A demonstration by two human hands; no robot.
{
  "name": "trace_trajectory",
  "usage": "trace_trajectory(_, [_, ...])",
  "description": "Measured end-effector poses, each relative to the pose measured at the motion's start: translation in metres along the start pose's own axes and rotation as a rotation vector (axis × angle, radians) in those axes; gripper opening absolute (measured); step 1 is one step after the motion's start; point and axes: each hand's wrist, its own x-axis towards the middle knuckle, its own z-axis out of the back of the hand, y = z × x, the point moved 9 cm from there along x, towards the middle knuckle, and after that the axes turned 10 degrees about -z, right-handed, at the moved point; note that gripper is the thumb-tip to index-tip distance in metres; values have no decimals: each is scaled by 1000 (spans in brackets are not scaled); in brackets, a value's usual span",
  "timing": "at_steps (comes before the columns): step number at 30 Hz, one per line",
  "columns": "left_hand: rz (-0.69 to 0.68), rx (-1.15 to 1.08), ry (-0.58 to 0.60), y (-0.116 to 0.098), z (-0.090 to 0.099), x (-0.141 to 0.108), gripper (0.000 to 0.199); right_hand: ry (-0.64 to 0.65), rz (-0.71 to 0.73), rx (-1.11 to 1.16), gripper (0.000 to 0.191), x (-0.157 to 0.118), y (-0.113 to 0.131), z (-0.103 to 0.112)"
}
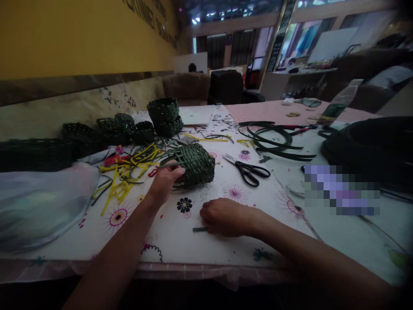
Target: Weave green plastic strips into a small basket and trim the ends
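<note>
My left hand (pixel 166 181) grips the side of a dark green woven basket (pixel 196 165) made of plastic strips, with loose strip ends sticking out toward my wrist. My right hand (pixel 226 217) rests on the floral tablecloth (pixel 180 232) with its fingers curled. A short dark green strip (pixel 200 229) lies at those fingertips, its far end hidden beneath them. I cannot tell whether the hand is gripping it.
Black-handled scissors (pixel 248 171) lie right of the basket. Tangled yellow strips (pixel 124 172) lie to the left, beyond them several woven baskets (pixel 164 116) and a translucent plastic bag (pixel 41 206). Black strips (pixel 274 140) and a large dark coil (pixel 371 148) lie to the right.
</note>
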Motion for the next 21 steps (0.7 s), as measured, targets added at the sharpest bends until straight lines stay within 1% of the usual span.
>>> trace_trajectory(2, [12, -1, 4, 0, 0, 0, 29, -22, -11, -22, 22, 4, -4, -1])
trace_trajectory(3, [20, 0, 5, 0, -1, 0, 29, -43, -36, -33, 23, 5, -11, 2])
trace_trajectory(5, [31, -1, 5, 0, -1, 0, 30, -117, -134, -56, 20, 5, -37, 14])
trace_trajectory(6, [30, -4, 3, -1, -1, 0, 31, -154, -212, -60, 18, 3, -56, 21])
trace_trajectory(8, [26, -12, 0, -2, -1, 0, 32, -290, -396, -81, 24, -6, -100, 40])
trace_trajectory(9, [26, -15, 0, -1, -1, 1, 33, -344, -507, -111, 27, -12, -124, 47])
trace_trajectory(10, [28, -18, 0, -1, -1, 1, 34, -372, -633, -138, 32, -20, -149, 51])
trace_trajectory(11, [32, -21, 0, 0, -1, 1, 35, -352, -736, -142, 38, -26, -170, 50])
trace_trajectory(12, [36, -24, -2, 1, -1, 1, 35, -300, -804, -120, 41, -31, -188, 44])
trace_trajectory(13, [39, -27, -5, 2, 0, 1, 36, -268, -820, -104, 41, -33, -199, 40])
trace_trajectory(16, [40, -37, -5, 4, 1, 1, 35, -228, -809, -81, 44, -34, -216, 33])
trace_trajectory(21, [63, -52, 2, 7, 2, 1, 34, -213, -793, -39, 60, -31, -222, 27])
